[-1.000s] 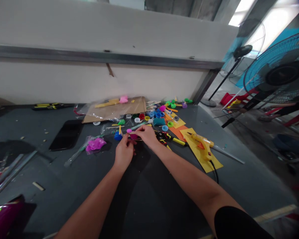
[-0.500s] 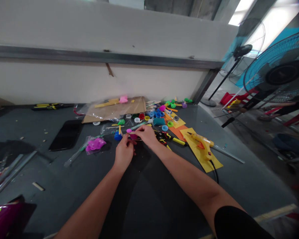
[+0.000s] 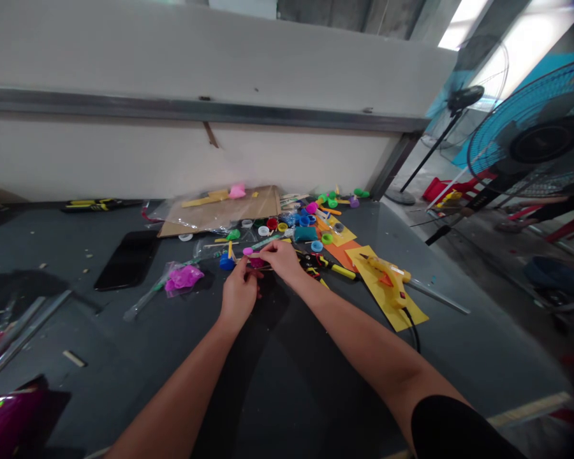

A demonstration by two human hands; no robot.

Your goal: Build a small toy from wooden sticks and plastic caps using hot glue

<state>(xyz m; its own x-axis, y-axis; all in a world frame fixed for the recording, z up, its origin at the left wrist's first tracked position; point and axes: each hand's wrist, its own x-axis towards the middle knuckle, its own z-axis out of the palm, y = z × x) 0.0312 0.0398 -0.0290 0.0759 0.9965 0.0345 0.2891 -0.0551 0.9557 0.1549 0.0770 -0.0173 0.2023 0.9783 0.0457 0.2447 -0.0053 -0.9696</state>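
Note:
Both hands meet over the middle of the dark table. My right hand (image 3: 282, 260) pinches a short pale wooden stick (image 3: 254, 255) between thumb and fingertips. My left hand (image 3: 239, 292) is closed at the stick's other side, its fingertips by a small pink clay lump (image 3: 247, 252); whether it grips the lump or the stick is too small to tell. A magenta piece (image 3: 257, 262) shows between the hands, partly covered by fingers. Just left of them is a blue clay lump (image 3: 226, 261) with a yellow stick (image 3: 230, 248) standing up from it.
Caps (image 3: 272, 224), clay and sticks lie behind my hands. Black-yellow pliers (image 3: 342, 272) and a yellow glue gun (image 3: 387, 274) on yellow paper lie right. Left are bagged purple clay (image 3: 184, 276) and a black phone (image 3: 127, 260). A fan (image 3: 536, 140) stands beyond the table.
Hardly anything differs. My left hand has shifted very slightly at the fingertips, while my right hand keeps its pinch on the stick.

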